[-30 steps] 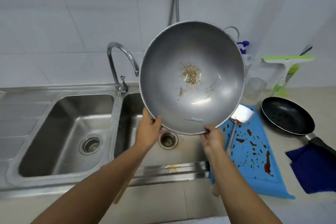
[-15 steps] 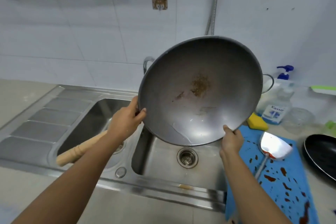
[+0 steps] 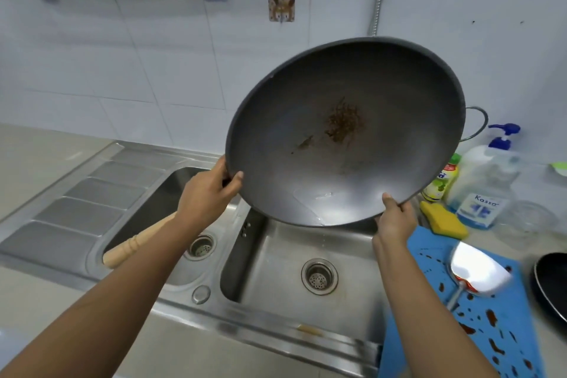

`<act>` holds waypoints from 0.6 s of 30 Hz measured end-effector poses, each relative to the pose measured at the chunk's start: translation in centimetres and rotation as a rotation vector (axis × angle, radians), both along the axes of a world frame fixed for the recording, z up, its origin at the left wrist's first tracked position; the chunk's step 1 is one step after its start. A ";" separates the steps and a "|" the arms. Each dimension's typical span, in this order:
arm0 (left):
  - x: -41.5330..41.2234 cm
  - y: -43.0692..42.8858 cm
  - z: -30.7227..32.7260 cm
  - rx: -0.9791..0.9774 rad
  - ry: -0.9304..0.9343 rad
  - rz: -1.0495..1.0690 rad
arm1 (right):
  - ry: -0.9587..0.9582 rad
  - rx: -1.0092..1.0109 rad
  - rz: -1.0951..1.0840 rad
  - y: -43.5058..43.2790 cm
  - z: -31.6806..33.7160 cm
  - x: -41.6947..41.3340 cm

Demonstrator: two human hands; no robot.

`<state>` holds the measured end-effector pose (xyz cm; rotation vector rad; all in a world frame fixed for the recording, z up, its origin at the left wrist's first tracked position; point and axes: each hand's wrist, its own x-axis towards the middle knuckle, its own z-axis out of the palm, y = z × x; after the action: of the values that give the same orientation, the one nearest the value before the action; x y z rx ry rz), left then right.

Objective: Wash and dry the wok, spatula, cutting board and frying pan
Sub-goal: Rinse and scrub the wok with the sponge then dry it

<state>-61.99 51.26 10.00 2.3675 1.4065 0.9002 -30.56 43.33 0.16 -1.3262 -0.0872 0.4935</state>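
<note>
Head view: left hand and right hand both grip one tilted wok above one two-basin sink

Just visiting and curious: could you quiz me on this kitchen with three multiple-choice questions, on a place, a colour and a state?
1. Where does the shiny metal spatula lie?
A) in a drawer B) on the blue cutting board C) on the floor
2. What colour is the rectangular sponge?
A) yellow B) pink C) black
3. How is the round grey metal wok?
A) flat on a stove B) upside down on a rack C) tilted, held up
Answers: 1 B, its blade rests on the board. 2 A, plainly yellow. 3 C, left hand and right hand grip its rim.
</note>
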 end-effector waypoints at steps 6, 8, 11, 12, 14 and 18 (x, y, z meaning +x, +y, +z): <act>-0.5 -1.2 -2.5 -0.090 0.013 0.018 | 0.004 -0.076 -0.019 -1.0 -1.6 -0.7; -0.9 -1.5 -2.9 -0.102 0.032 0.012 | 0.033 -0.092 -0.025 -1.5 -2.2 -1.1; -1.3 -1.6 -2.6 -0.077 0.012 0.003 | 0.019 -0.079 -0.023 -1.6 -1.9 -1.3; -1.4 -1.6 -2.5 -0.060 0.008 0.002 | 0.013 -0.070 -0.022 -1.6 -1.8 -1.3; -1.7 -2.0 -2.5 -0.061 0.013 0.008 | 0.008 -0.063 -0.017 -1.7 -1.8 -1.4; -2.4 -3.5 -4.3 -0.153 -0.030 0.003 | 0.017 -0.112 -0.030 -3.5 -2.5 -2.4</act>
<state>-64.41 47.78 5.67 2.2307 1.4146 0.7957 -32.93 39.84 -2.31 -1.4303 -0.0252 0.4899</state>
